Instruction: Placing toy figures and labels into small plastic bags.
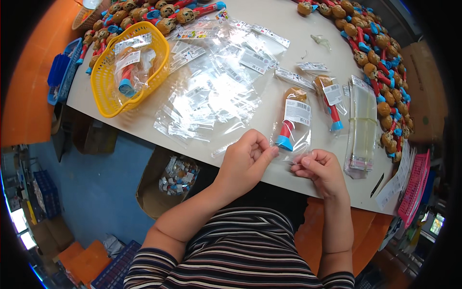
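In front of me on the table lies a toy with a brown head, red stem and blue foot [285, 134], inside a clear plastic bag [304, 137] with a white label. My right hand [320, 171] pinches the bag's near end between thumb and fingers. My left hand [248, 159] is closed with curled fingers, its thumb tip beside the bag's lower left edge; what it holds, if anything, is hidden. Just beyond, to the right, lies a second bagged toy [331, 98].
Flat clear bags [211, 96] are heaped left of centre. A yellow basket [103, 98] holds bagged toys. Loose toys [380, 72] pile along the right and far left. A banded bag stack [362, 125], a black pen [377, 185] and a pink basket [415, 192] are at right.
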The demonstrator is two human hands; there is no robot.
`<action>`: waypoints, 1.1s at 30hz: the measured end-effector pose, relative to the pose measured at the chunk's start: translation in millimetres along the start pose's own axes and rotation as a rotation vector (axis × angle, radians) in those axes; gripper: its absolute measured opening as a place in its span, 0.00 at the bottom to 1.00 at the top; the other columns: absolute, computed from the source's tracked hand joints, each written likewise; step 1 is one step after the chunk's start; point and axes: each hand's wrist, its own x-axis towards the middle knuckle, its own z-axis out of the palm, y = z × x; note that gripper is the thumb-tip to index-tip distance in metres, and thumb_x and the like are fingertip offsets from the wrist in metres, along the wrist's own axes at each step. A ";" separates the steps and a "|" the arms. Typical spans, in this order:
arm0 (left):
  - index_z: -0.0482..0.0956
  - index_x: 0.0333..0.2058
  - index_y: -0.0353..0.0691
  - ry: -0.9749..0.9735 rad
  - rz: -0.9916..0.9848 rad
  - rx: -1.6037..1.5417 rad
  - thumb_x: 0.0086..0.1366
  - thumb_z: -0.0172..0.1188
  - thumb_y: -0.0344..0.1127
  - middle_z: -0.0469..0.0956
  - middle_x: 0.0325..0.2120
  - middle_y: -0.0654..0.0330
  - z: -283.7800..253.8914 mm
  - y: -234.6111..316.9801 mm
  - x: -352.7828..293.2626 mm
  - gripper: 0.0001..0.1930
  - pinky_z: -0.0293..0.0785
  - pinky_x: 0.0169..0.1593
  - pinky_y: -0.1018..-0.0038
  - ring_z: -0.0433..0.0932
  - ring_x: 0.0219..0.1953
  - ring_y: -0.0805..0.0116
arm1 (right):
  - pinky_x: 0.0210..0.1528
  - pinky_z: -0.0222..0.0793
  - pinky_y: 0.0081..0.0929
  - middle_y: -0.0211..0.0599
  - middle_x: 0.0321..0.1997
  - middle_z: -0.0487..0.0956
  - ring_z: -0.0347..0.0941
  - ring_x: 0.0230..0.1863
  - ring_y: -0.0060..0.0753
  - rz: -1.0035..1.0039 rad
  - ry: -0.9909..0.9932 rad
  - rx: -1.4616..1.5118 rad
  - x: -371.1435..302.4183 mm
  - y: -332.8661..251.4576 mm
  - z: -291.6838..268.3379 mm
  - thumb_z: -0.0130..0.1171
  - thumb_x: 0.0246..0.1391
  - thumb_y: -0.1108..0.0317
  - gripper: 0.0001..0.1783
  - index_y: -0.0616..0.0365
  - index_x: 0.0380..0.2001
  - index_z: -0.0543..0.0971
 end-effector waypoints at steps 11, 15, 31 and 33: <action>0.64 0.42 0.35 -0.008 -0.058 0.050 0.64 0.59 0.25 0.76 0.25 0.63 -7.4 3.8 -4.3 0.13 0.71 0.31 0.85 0.75 0.28 0.83 | 0.45 0.79 0.25 0.53 0.43 0.80 0.80 0.41 0.35 -0.152 0.235 -0.004 -3.4 20.0 7.8 0.57 0.58 0.77 0.12 0.71 0.43 0.73; 0.60 0.51 0.35 -0.119 -0.142 -0.017 0.64 0.60 0.25 0.77 0.25 0.64 -7.8 11.4 -11.5 0.21 0.72 0.35 0.85 0.76 0.29 0.81 | 0.47 0.78 0.27 0.55 0.43 0.79 0.79 0.43 0.36 -0.204 0.238 0.202 -12.3 12.4 34.4 0.58 0.56 0.79 0.29 0.67 0.58 0.59; 0.68 0.51 0.35 0.142 0.043 -0.781 0.64 0.61 0.34 0.77 0.40 0.59 -1.7 18.9 31.3 0.19 0.78 0.42 0.76 0.78 0.39 0.74 | 0.49 0.72 0.30 0.47 0.55 0.73 0.74 0.49 0.35 -0.434 0.342 -0.170 -22.7 18.6 47.3 0.67 0.45 0.77 0.43 0.58 0.63 0.58; 0.69 0.50 0.35 0.206 0.096 -0.744 0.64 0.61 0.34 0.77 0.39 0.60 3.8 19.9 31.1 0.18 0.78 0.41 0.76 0.78 0.38 0.74 | 0.52 0.69 0.33 0.42 0.58 0.69 0.67 0.57 0.37 -0.682 0.560 -0.509 -36.9 23.2 58.4 0.70 0.40 0.75 0.42 0.58 0.61 0.64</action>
